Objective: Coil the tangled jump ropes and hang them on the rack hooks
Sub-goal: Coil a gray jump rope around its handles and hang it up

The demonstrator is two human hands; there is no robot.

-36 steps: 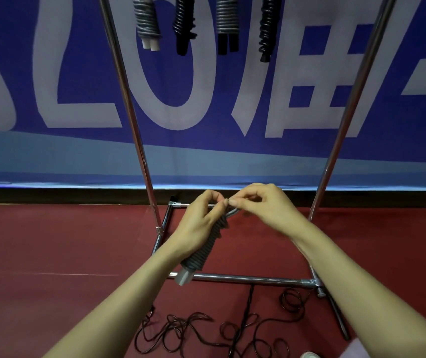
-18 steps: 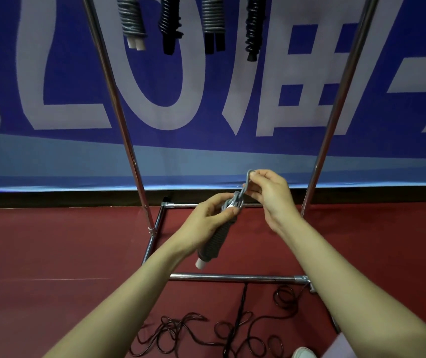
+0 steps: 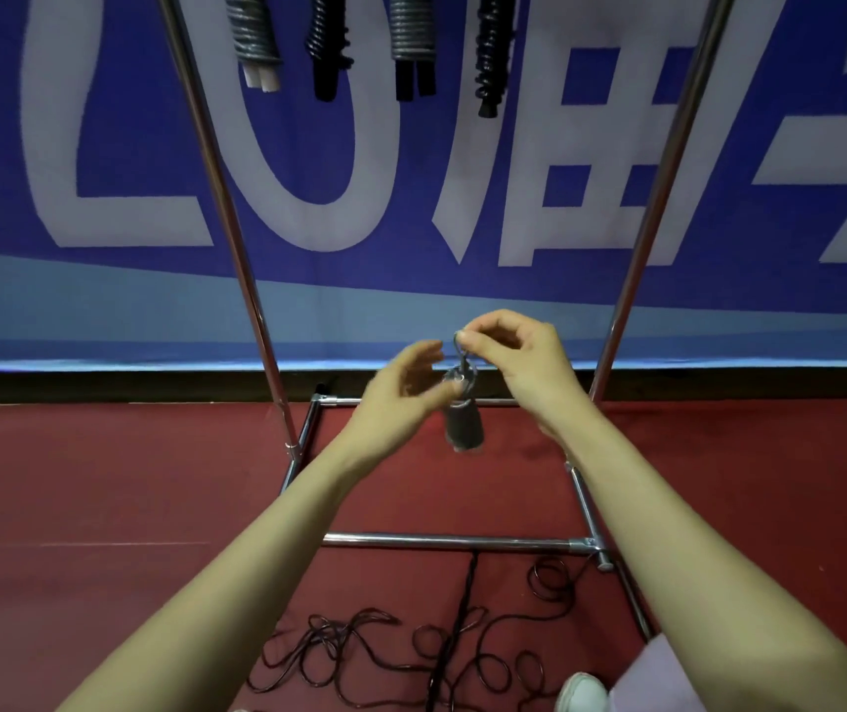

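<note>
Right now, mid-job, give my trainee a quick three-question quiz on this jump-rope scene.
1. True or false: the coiled grey rope rests on the red floor.
2. How many hanging coiled ropes show at the top of the rack? A two, B four, C six.
3. Fill in: the ___ hand pinches the top loop of the grey rope.
Key: 1 false, it is held in the air; 2 B; 3 right, the right hand.
</note>
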